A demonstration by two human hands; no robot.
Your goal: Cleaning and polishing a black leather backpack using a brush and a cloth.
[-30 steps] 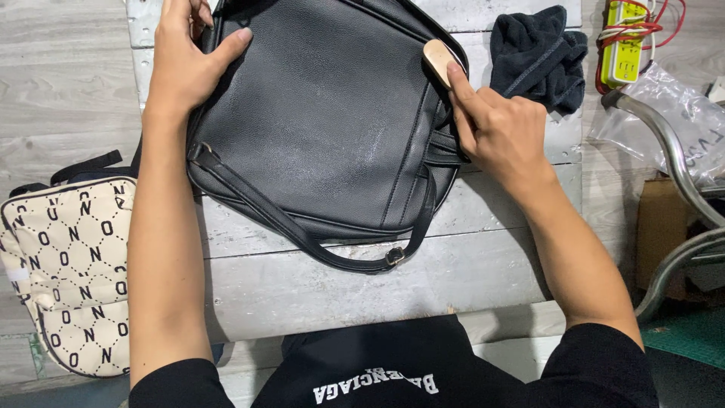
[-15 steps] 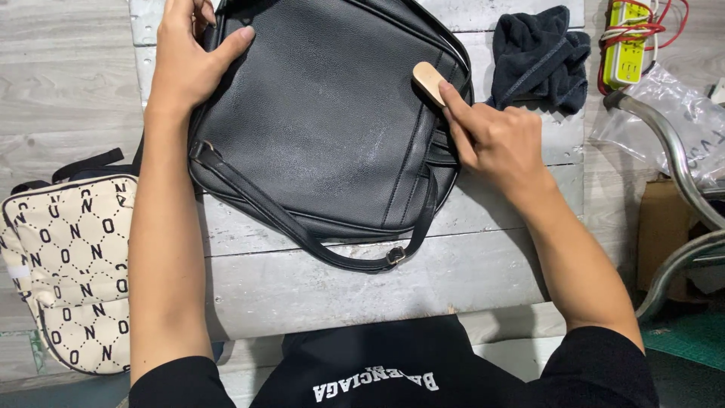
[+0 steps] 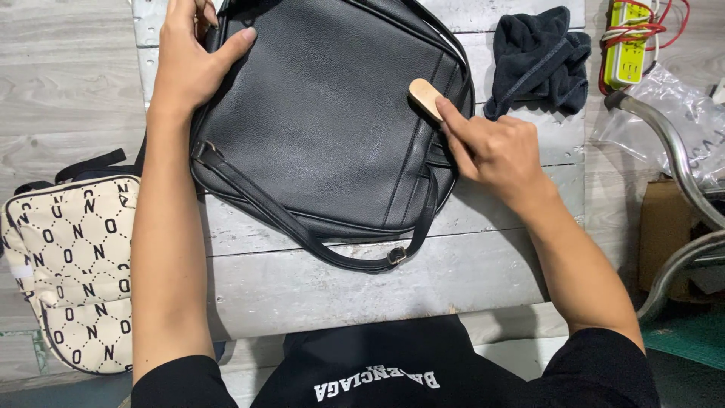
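R hand (image 3: 495, 147) grip closed on wooden brush (image 3: 425, 97) (on black bag (image 3: 325, 121)), L hand (image 3: 189, 57) grip clasping bag's top edge

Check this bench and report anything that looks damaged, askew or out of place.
Nothing looks damaged. The black bag lies askew on the worn white table, its strap trailing loose, and a dark cloth sits crumpled beside it.
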